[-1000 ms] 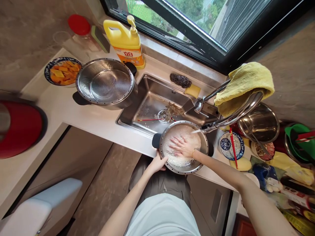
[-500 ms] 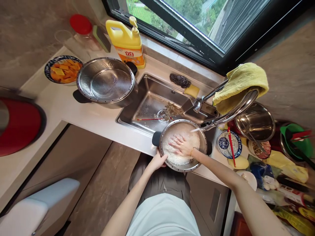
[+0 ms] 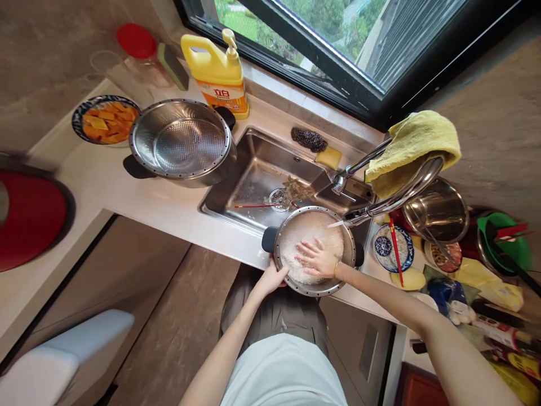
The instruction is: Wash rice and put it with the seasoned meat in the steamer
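Note:
A metal pot (image 3: 349, 243) with black side handles rests at the front edge of the sink, holding white rice (image 3: 291, 248) in cloudy water. My left hand (image 3: 274, 278) grips the pot's near-left rim, thumb on top and fingers hidden beneath. Over the rice lies my right hand (image 3: 318, 258), its fingers spread at the water's surface; it grasps nothing. Water runs into the pot from the faucet (image 3: 359, 216) at its right.
A steel sink (image 3: 257, 169) holds scraps and red chopsticks by the drain. To the left stand a perforated steamer pot (image 3: 181, 141), a bowl of orange pieces (image 3: 105, 121) and a yellow detergent jug (image 3: 220, 84). Bowls and a steel pot (image 3: 439, 208) crowd the right.
My right hand has shifted slightly right and toward me over the rice, fingers still spread. My left hand keeps its hold on the rim.

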The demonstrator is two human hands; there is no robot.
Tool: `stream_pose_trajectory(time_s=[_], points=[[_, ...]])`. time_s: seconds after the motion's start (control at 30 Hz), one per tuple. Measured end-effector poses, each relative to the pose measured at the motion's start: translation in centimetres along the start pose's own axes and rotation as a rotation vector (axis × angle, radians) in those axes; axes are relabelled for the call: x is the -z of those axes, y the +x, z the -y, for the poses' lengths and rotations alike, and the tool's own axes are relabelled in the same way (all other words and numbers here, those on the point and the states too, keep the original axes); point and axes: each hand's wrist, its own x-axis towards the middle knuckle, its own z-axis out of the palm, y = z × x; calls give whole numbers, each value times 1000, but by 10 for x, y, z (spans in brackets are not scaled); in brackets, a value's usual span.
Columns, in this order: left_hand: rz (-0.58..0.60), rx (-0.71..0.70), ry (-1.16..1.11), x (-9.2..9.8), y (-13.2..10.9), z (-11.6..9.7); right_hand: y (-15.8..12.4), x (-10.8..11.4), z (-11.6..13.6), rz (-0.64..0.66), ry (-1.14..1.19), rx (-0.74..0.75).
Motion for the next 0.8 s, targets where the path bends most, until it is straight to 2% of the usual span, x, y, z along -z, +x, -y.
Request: stream_pose_trajectory(time_s=[0.13, 0.23, 0.33, 0.43, 0.5, 0.6, 0.63, 0.73, 0.77, 0.8], points=[[12, -18, 7, 1, -4, -2, 10, 14, -37, -131, -8, -112], [19, -20, 2, 0, -7, -4, 28, 5, -53, -86, 13, -124], [18, -22, -9, 0, -7, -5, 38, -11, -42, -29, 40, -86], [21, -31, -19, 1, -6, -3, 33, -18, -26, -19, 31, -31], [19, -30, -22, 1, -5, -1, 26, -16, -20, -34, 12, -74], [19, -22, -31, 2, -4, 0, 18, -12, -14, -51, -35, -269], [25, -20, -31, 2, -4, 1, 16, -11, -12, -28, -47, -286], [34, -16, -25, 3, -3, 1, 12, -4, -7, 88, -41, -138], [33, -15, -23, 3, -3, 1, 11, -1, -5, 101, -41, -114], [29, -13, -24, 3, -3, 2, 10, 3, -5, 91, -52, -150]])
